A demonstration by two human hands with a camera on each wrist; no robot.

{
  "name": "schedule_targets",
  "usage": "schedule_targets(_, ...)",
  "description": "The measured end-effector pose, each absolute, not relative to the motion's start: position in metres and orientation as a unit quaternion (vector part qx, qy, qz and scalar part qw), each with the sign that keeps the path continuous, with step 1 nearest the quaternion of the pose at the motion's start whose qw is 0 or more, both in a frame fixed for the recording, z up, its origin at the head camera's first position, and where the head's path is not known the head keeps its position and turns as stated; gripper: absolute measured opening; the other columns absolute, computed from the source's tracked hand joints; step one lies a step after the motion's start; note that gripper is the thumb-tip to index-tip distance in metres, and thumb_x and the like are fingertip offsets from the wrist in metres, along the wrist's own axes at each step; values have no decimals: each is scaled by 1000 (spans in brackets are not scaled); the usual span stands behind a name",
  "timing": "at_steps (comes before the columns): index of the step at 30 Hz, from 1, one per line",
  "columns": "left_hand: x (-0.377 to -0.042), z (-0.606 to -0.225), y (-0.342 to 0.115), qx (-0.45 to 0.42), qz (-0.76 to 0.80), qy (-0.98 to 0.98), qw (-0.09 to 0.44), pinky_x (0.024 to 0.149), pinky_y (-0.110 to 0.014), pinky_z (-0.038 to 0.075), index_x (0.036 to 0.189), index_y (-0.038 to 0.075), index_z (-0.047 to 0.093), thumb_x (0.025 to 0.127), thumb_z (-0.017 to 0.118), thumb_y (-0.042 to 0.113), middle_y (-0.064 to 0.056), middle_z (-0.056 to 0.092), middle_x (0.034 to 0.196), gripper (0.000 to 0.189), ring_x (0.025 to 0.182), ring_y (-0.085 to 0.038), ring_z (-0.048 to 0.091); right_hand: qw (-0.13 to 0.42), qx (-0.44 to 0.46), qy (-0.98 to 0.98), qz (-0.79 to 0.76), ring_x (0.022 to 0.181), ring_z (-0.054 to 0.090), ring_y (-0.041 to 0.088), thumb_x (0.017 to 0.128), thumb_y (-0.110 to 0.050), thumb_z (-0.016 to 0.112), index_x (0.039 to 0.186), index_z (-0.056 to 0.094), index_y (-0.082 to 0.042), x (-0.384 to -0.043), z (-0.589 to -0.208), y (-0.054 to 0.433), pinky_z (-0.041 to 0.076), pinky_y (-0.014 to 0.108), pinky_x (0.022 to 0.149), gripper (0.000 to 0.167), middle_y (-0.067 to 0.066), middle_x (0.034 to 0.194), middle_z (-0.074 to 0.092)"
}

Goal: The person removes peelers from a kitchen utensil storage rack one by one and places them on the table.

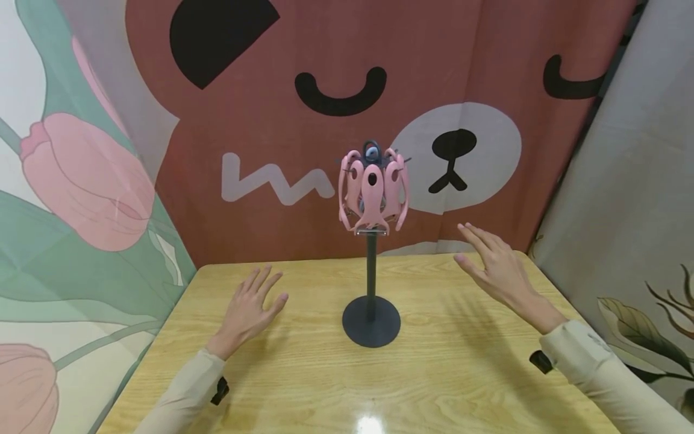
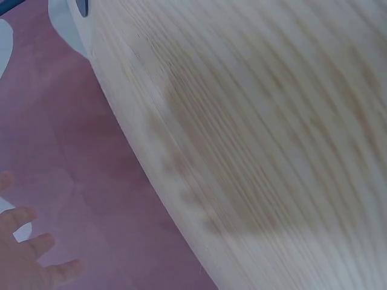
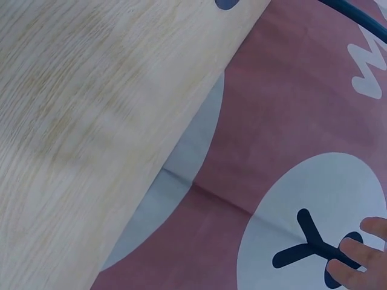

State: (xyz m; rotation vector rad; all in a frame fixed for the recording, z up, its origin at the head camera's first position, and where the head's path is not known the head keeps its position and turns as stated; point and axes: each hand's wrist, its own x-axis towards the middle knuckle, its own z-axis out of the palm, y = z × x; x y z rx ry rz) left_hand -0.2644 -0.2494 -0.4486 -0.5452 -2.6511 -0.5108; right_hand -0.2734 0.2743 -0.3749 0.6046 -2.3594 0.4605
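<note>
"Standing on your desk (image 1: pixel 303 380) is a black stand (image 1: pixel 371 286) with a round bottom, and the pink thing (image 1: pixel 372 196) sits up at the top of it. It has curvy pink pieces with holes in them. Where are your hands?"

"They are well apart, one on each side of the stand. Your left hand (image 1: pixel 250 314) is at the left, its fingers stretched out and its thumb away from them. Your right hand (image 1: pixel 500 270) is at the right, and its fingers reach out too. Both are away from the pink thing. I can't tell if your left hand touches the wood."

"What does your left wrist view show?"

"Your fingers peek in low at the left side. A soft shadow (image 2: pixel 217 157) lies on the wood, and you can't see that so well from your head. Dark bits at the top corner look like the stand."

"And your right wrist view?"

"There your fingers are in front of the black nose on the big red cloth (image 1: pixel 260 126). A dark round bit pokes in at the top. Only your head view shows the pink thing, both your pale sleeves (image 1: pixel 612 377) and the flower cloth (image 1: pixel 89 181) at the left."
</note>
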Motion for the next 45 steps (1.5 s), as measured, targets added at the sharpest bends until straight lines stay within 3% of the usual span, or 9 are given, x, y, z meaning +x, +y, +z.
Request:
schedule_targets(9,-266,-453,-245,-199,-190,-942,194,109,-68,22,149,14,45,100,51,51,-15,33,157,62,144,-40,24,327,233,-895,193,132,42,42,96,-38,64,155,36,-23,-272,-372,271,41,65,92,67,12,152,41)
schedule_targets(22,-267,-452,-241,-208,-198,-938,195,109,-67,22,148,13,46,99,53,49,-16,33,156,60,143,-41,25,351,250,-879,204,130,44,42,97,-39,62,154,38,-22,-277,-365,265,40,65,94,65,16,149,45)
schedule_targets(29,-269,-453,-233,-212,-200,-936,196,111,-65,22,147,14,47,99,52,50,-14,33,157,60,143,-41,26,365,253,-867,225,126,47,42,98,-39,60,153,41,-21,-277,-356,258,43,66,87,60,14,147,47)
schedule_targets(45,-273,-452,-224,-218,-212,-932,195,113,-59,23,147,16,47,100,50,50,-9,32,158,58,143,-39,27,365,263,-854,262,128,46,39,99,-49,55,152,41,-25,-280,-342,242,40,65,93,60,10,148,47)
